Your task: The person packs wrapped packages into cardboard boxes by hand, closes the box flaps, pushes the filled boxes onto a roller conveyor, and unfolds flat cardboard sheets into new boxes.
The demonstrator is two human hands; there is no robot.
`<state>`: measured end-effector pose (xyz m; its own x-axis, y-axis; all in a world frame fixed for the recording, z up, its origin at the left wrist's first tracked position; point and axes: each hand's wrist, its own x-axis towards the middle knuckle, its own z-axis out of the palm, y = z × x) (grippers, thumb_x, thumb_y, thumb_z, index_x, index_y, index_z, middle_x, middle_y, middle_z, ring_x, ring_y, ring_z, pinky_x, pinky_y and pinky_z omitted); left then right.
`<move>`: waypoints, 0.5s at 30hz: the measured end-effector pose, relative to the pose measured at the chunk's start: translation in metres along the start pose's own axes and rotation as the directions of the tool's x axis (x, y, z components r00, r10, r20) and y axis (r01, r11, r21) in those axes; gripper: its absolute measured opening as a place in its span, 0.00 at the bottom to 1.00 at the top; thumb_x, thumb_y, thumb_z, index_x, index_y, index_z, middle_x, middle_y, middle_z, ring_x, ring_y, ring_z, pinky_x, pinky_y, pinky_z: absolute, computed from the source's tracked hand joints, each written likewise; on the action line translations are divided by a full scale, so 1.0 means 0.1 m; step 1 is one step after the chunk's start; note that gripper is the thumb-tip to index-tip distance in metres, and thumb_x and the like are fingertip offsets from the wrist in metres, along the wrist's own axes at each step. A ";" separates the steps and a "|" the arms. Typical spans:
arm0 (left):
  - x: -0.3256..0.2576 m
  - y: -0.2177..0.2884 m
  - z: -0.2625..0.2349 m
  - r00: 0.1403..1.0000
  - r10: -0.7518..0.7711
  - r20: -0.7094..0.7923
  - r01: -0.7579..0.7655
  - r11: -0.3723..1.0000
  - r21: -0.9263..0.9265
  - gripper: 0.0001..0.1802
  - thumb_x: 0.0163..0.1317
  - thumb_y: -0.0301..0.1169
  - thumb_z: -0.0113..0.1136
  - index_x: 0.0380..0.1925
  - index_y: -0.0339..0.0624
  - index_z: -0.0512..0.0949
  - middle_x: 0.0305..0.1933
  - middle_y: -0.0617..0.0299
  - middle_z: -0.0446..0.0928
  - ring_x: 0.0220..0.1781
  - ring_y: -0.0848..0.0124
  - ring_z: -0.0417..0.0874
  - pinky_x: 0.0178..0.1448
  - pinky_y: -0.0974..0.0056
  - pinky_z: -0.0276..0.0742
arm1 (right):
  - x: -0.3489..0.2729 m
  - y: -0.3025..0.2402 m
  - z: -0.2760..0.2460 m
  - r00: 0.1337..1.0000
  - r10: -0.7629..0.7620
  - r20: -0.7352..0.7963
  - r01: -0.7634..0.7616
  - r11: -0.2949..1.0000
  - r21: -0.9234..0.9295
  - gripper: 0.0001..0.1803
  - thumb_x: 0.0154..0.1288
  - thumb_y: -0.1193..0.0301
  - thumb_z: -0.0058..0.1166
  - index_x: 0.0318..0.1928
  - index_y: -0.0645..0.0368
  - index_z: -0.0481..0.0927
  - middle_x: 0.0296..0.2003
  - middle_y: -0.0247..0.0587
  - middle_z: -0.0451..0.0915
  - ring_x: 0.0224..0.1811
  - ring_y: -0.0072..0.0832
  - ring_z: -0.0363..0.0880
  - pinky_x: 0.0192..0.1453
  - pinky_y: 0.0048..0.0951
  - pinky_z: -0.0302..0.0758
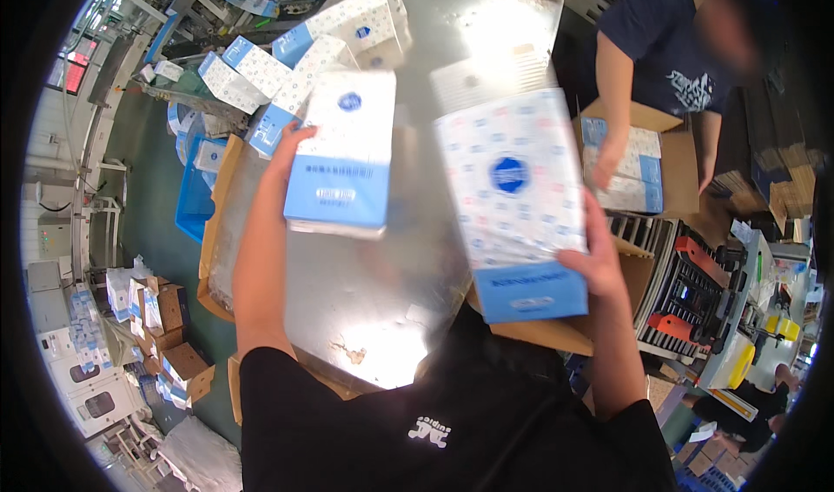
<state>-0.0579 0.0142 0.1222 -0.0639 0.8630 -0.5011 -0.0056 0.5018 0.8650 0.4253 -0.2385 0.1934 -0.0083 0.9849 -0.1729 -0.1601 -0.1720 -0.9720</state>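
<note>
My right hand grips a white-and-blue soft tissue pack by its right edge, with the thumb on its front face. The pack is tilted, raised above the metal table, and slightly blurred. At its left side, my left hand holds another tissue pack, fingers bent round the edge. A second white edge shows beneath that pack, so it may be more than one. Several more tissue packs lie in a loose heap beyond my left hand.
The metal table has a cardboard edge along its left side. A blue bin stands beyond it. At the right, a co-worker reaches into a cardboard box holding packs. A roller conveyor runs below that box.
</note>
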 end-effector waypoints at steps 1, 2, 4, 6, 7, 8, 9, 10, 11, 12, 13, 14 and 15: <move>-0.20 0.02 0.05 0.957 -0.002 0.290 0.093 0.950 -0.299 0.42 0.63 0.40 0.60 0.74 0.37 0.57 0.63 0.41 0.75 0.61 0.51 0.81 0.59 0.47 0.83 | -0.17 -0.12 -0.11 0.998 -0.033 -0.044 0.034 0.999 0.034 0.61 0.46 0.66 0.75 0.77 0.65 0.52 0.67 0.47 0.70 0.69 0.35 0.69 0.73 0.37 0.64; -0.42 -0.05 0.28 0.936 0.060 0.347 0.109 0.888 -0.446 0.37 0.66 0.41 0.56 0.72 0.37 0.62 0.64 0.43 0.75 0.62 0.52 0.80 0.61 0.48 0.82 | -0.40 -0.21 -0.26 0.993 -0.038 -0.111 0.043 0.998 0.041 0.62 0.45 0.63 0.76 0.77 0.65 0.53 0.68 0.48 0.69 0.69 0.38 0.69 0.74 0.39 0.64; -0.88 -0.21 0.83 0.912 0.130 0.389 0.115 0.828 -0.548 0.33 0.69 0.42 0.52 0.70 0.37 0.66 0.64 0.44 0.75 0.63 0.53 0.80 0.63 0.48 0.80 | -0.97 0.16 -0.93 0.949 -0.058 -0.311 0.068 0.997 0.023 0.62 0.42 0.63 0.77 0.76 0.67 0.54 0.67 0.50 0.70 0.69 0.41 0.71 0.73 0.41 0.67; -1.26 -0.32 1.47 0.950 0.269 0.161 -0.106 0.761 -0.641 0.34 0.73 0.48 0.44 0.70 0.35 0.67 0.65 0.45 0.76 0.63 0.51 0.80 0.66 0.48 0.79 | -1.24 0.01 -1.58 0.927 -0.066 -0.368 0.094 0.994 0.058 0.62 0.44 0.62 0.78 0.75 0.67 0.54 0.65 0.53 0.72 0.66 0.42 0.75 0.70 0.41 0.71; -1.37 -0.34 1.68 0.956 0.248 0.158 -0.095 0.770 -0.630 0.34 0.73 0.48 0.44 0.70 0.35 0.67 0.65 0.45 0.76 0.63 0.51 0.80 0.66 0.48 0.79 | -1.30 -0.18 -1.84 0.920 -0.042 -0.390 0.093 0.989 0.113 0.61 0.44 0.62 0.78 0.75 0.67 0.54 0.64 0.53 0.73 0.65 0.42 0.76 0.70 0.41 0.72; -1.37 -0.17 1.72 0.935 0.314 0.166 -0.143 0.760 -0.634 0.34 0.72 0.48 0.45 0.70 0.35 0.67 0.65 0.46 0.76 0.63 0.52 0.80 0.66 0.49 0.78 | -1.34 -0.20 -1.87 0.909 -0.032 -0.416 0.103 0.983 0.149 0.61 0.44 0.62 0.78 0.75 0.67 0.54 0.64 0.53 0.73 0.65 0.42 0.76 0.70 0.41 0.72; -1.38 -0.22 1.79 0.918 0.361 0.165 -0.169 0.732 -0.661 0.34 0.72 0.47 0.45 0.70 0.36 0.67 0.64 0.47 0.76 0.63 0.54 0.79 0.65 0.50 0.77 | -1.40 -0.18 -1.95 0.903 -0.034 -0.429 0.114 0.980 0.162 0.61 0.45 0.62 0.78 0.75 0.67 0.55 0.64 0.54 0.73 0.65 0.43 0.76 0.69 0.41 0.73; -1.39 -0.20 1.81 0.935 0.308 0.175 -0.127 0.753 -0.645 0.35 0.72 0.49 0.44 0.70 0.34 0.66 0.66 0.46 0.74 0.63 0.53 0.79 0.65 0.52 0.78 | -1.44 -0.16 -2.00 0.895 -0.036 -0.444 0.125 0.977 0.174 0.60 0.45 0.61 0.78 0.74 0.67 0.55 0.64 0.55 0.73 0.65 0.43 0.76 0.68 0.42 0.73; -1.39 -0.26 1.83 0.938 0.284 0.197 -0.098 0.767 -0.635 0.35 0.72 0.49 0.44 0.70 0.34 0.66 0.66 0.46 0.74 0.63 0.53 0.79 0.65 0.52 0.78 | -1.46 -0.14 -2.00 0.884 -0.014 -0.467 0.111 0.978 0.179 0.60 0.45 0.61 0.78 0.74 0.67 0.55 0.64 0.55 0.73 0.65 0.43 0.76 0.68 0.42 0.73; -1.39 -0.22 1.87 0.912 0.297 0.284 -0.049 0.765 -0.643 0.35 0.72 0.49 0.44 0.70 0.33 0.66 0.66 0.46 0.74 0.63 0.53 0.78 0.66 0.52 0.77 | -1.39 -0.19 -1.96 0.897 -0.038 -0.441 0.132 0.974 0.186 0.60 0.45 0.61 0.78 0.74 0.67 0.56 0.64 0.54 0.73 0.65 0.42 0.76 0.69 0.41 0.73; -1.39 -0.20 1.94 0.876 0.309 0.371 0.003 0.764 -0.645 0.36 0.72 0.49 0.44 0.69 0.32 0.66 0.67 0.45 0.73 0.64 0.52 0.78 0.67 0.51 0.77 | -1.34 -0.22 -1.93 0.906 -0.062 -0.418 0.155 0.969 0.194 0.59 0.46 0.61 0.78 0.74 0.67 0.57 0.64 0.52 0.73 0.65 0.41 0.76 0.69 0.41 0.72; -1.45 -0.29 2.01 0.869 0.299 0.393 0.024 0.769 -0.639 0.36 0.72 0.49 0.44 0.69 0.32 0.66 0.67 0.45 0.73 0.64 0.52 0.78 0.67 0.51 0.77 | -1.31 -0.22 -1.98 0.924 -0.073 -0.375 0.126 0.985 0.120 0.58 0.45 0.63 0.78 0.73 0.67 0.58 0.64 0.50 0.73 0.65 0.39 0.75 0.69 0.39 0.71; -1.49 -0.52 2.10 0.835 0.349 0.425 -0.075 0.838 -0.541 0.34 0.69 0.42 0.50 0.70 0.32 0.65 0.67 0.46 0.73 0.64 0.53 0.78 0.67 0.52 0.76 | -1.31 -0.18 -2.01 0.936 -0.086 -0.341 0.104 0.994 0.035 0.57 0.44 0.65 0.79 0.73 0.67 0.60 0.64 0.47 0.73 0.65 0.37 0.75 0.70 0.38 0.70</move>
<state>0.1615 -0.1282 0.1459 0.3687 0.9206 -0.1286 -0.5393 0.3245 0.7770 0.6279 -0.3686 0.2012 0.3423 0.9302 -0.1322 -0.1946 -0.0674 -0.9786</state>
